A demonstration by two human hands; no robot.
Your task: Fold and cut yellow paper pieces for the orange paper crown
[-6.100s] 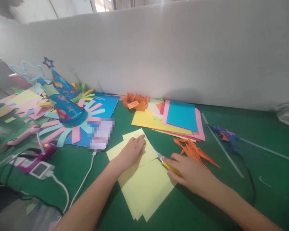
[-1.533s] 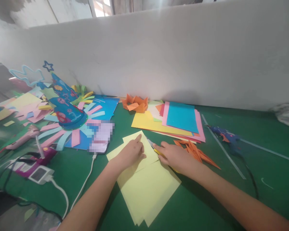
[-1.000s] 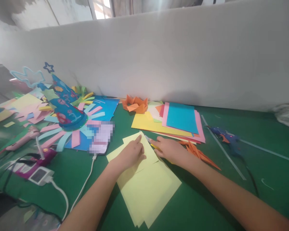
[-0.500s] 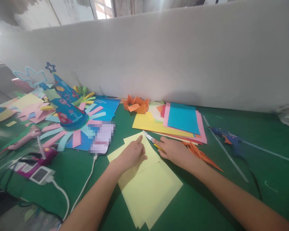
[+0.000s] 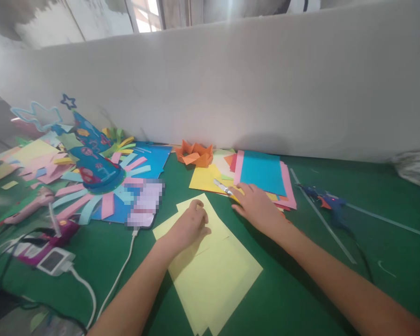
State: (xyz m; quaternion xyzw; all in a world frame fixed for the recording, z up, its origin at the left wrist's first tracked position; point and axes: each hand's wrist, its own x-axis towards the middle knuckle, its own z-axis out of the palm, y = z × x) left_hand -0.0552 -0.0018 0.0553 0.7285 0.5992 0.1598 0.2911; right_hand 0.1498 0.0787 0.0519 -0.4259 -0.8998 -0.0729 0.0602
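Observation:
My left hand (image 5: 189, 224) rests on pale yellow paper sheets (image 5: 220, 280), its fingers loosely bent and the thumb apart from them. A smaller pale yellow piece (image 5: 213, 224) lies on top, partly under that hand. My right hand (image 5: 257, 205) is closed around the yellow handle of a utility knife (image 5: 223, 186), though its fingers hide much of the grip. The knife's blade end points up and left over a yellow sheet (image 5: 203, 178) at the front of the coloured paper stack.
A blue sheet (image 5: 262, 172) tops the stack, beside an orange folded-paper ring (image 5: 195, 155). Rightward lies a blue glue gun (image 5: 331, 205). To the left are party hats (image 5: 98, 168), a charging phone (image 5: 145, 203), a pink glue gun (image 5: 31, 205) and a power strip (image 5: 38, 252) with cables.
My right hand has carried the knife off the pale yellow paper, up and right to the stack. The left hand's pointing finger has bent and lifted from the paper's top corner.

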